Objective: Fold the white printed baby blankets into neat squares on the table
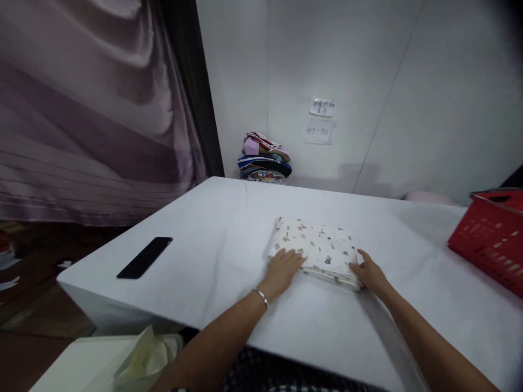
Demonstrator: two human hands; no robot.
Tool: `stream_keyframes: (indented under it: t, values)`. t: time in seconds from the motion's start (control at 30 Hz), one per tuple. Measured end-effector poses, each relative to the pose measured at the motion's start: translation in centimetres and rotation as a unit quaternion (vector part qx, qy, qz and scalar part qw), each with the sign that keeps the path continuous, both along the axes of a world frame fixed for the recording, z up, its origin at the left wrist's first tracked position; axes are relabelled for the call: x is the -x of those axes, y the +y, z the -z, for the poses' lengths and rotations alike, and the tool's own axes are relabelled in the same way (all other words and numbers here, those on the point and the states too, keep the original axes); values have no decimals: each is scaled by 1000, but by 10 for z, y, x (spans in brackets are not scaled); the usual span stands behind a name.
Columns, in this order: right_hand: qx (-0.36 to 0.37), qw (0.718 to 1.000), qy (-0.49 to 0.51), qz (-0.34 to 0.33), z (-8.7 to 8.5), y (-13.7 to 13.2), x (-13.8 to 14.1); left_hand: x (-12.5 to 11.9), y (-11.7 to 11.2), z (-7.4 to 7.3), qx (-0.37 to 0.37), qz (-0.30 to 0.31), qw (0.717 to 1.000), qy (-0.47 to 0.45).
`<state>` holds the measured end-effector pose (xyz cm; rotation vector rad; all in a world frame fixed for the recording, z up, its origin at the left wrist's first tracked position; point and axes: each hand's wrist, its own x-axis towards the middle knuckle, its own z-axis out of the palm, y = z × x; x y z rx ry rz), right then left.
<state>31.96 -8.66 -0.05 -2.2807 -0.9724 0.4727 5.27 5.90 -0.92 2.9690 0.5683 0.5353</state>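
Observation:
A folded white cloth [316,245] with small dark prints lies flat near the middle of the white table [212,228]. My left hand [284,268] rests palm down on the cloth's near left corner, fingers stretched out flat. A silver bracelet circles that wrist. My right hand [370,271] sits at the cloth's near right corner, its fingers curled against the edge. Whether they grip the fabric I cannot tell.
A black phone [145,257] lies near the table's left edge. A red plastic basket [492,237] stands at the right. A stack of folded clothes [265,158] sits at the far corner by the wall. A white bin with a bag [122,359] is below left.

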Motion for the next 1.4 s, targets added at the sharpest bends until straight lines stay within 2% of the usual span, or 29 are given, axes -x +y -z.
stream_keyframes:
  t: [0.07,0.13,0.2,0.3,0.4,0.5,0.57,0.67,0.77,0.83,0.93,1.0,1.07,1.17,1.27,1.33,1.4]
  values:
    - [-18,994,101,-40,0,-10,24,14,21,-4,10,-51,999,-3]
    - [-47,979,186,-70,2,-19,41,24,35,-12,17,-74,997,-6]
    - [-92,971,212,-54,3,-24,45,27,37,-21,29,-83,996,-10]
    - [-157,968,194,17,5,-24,23,17,13,-34,51,-67,996,-34]
    - [-192,962,185,62,3,-15,-8,-3,-27,-39,68,-7,995,-67]
    - [-190,962,176,85,-3,3,-29,-21,-56,-35,63,62,994,-57]
    - [-186,968,147,81,-5,17,-38,-31,-65,-29,54,84,994,-39]
    - [-176,981,82,-4,-4,35,-49,-40,-63,-17,38,88,995,-25]
    - [-152,982,71,-82,-1,40,-55,-36,-48,-8,17,92,995,-28]
    - [-145,982,75,-97,2,32,-50,-22,-32,-8,8,86,996,-29]
    - [-141,977,82,-140,7,7,-28,11,-1,-15,23,47,999,-12]
    - [-134,972,101,-162,8,-11,-11,32,16,-23,55,-3,998,4]
    - [-136,974,110,-144,5,-22,3,45,24,-31,90,-15,996,25]
    - [-175,973,105,-110,-4,-26,14,45,17,-42,144,-36,989,18]
    - [-217,962,87,-143,-11,-20,18,31,-5,-52,175,-62,981,-50]
    - [-223,958,66,-165,-13,-16,19,22,-21,-55,167,-55,980,-89]
    - [-214,960,40,-178,-11,-13,18,16,-34,-55,141,-41,985,-90]
